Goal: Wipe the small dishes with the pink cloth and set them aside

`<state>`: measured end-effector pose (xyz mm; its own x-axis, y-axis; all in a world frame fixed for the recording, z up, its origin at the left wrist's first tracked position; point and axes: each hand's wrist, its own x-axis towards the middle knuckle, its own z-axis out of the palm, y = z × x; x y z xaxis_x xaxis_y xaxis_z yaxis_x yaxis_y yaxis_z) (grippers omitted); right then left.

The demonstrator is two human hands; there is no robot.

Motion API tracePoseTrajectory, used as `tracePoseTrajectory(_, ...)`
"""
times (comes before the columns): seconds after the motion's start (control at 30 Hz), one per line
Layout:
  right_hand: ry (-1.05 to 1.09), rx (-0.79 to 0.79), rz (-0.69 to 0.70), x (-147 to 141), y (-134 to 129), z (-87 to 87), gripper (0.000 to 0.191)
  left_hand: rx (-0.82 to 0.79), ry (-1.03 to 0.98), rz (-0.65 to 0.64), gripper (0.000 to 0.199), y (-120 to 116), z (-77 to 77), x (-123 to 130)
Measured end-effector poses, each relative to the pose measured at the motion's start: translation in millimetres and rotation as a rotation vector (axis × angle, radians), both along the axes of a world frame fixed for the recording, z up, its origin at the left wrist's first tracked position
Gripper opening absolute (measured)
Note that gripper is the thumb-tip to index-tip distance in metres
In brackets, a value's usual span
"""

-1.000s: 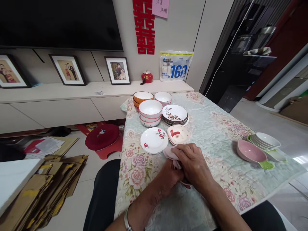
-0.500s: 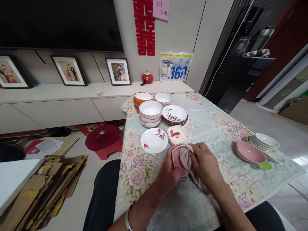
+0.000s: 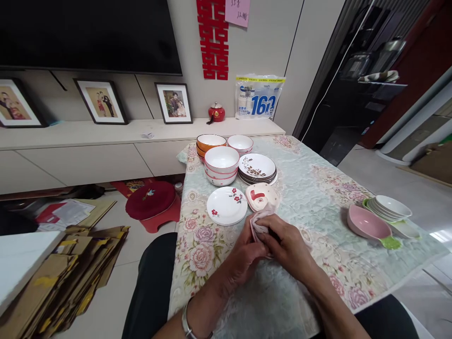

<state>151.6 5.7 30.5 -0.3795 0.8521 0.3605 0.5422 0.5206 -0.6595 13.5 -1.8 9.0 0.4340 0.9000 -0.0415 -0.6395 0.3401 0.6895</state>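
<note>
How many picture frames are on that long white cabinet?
3: the left frame, cut off by the view's edge; the middle frame; the right frame, nearest the red jar.

From the right hand (image 3: 291, 247), bare tablecloth (image 3: 307, 188) opens from 12 to 2 o'clock; the pink bowl (image 3: 369, 223) and white dishes (image 3: 390, 207) block between 2 and 3; at 11, the square dish (image 3: 262, 197) stands close, the brown-edged plates (image 3: 257, 167) behind it; from the left hand (image 3: 247, 249), flowered plates (image 3: 226, 206) stop a low pass at 11, with tall bowls (image 3: 221, 165) beyond; 9 o'clock is free to the tablecloth's edge.
</note>
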Motion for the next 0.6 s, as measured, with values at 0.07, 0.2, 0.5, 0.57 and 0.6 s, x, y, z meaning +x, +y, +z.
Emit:
tracePoseTrajectory(0.07,-0.029,-0.079,0.063,3.9,0.4,6.5,0.016,0.014,-0.06,-0.004,0.061,0.5,-0.1,-0.4)
tracePoseTrajectory(0.2,-0.167,-0.136,0.159,6.7,-3.7,16.4,0.019,0.018,-0.039,0.103,0.042,2.8,-1.4,1.6)
tracePoseTrajectory(0.5,-0.395,0.047,-0.277,-10.2,-7.2,-3.6,0.021,0.05,0.078,0.269,0.041,5.7,-4.2,5.3)
tracePoseTrajectory(0.57,-0.223,0.013,-0.24,-13.4,-4.7,-8.5,0.021,0.058,0.057,0.247,0.042,4.8,-6.6,5.1)
tracePoseTrajectory(0.6,-0.111,-0.031,-0.204,-13.7,-3.5,-9.6,0.02,0.055,0.04,0.234,0.042,4.2,-7.2,4.8)
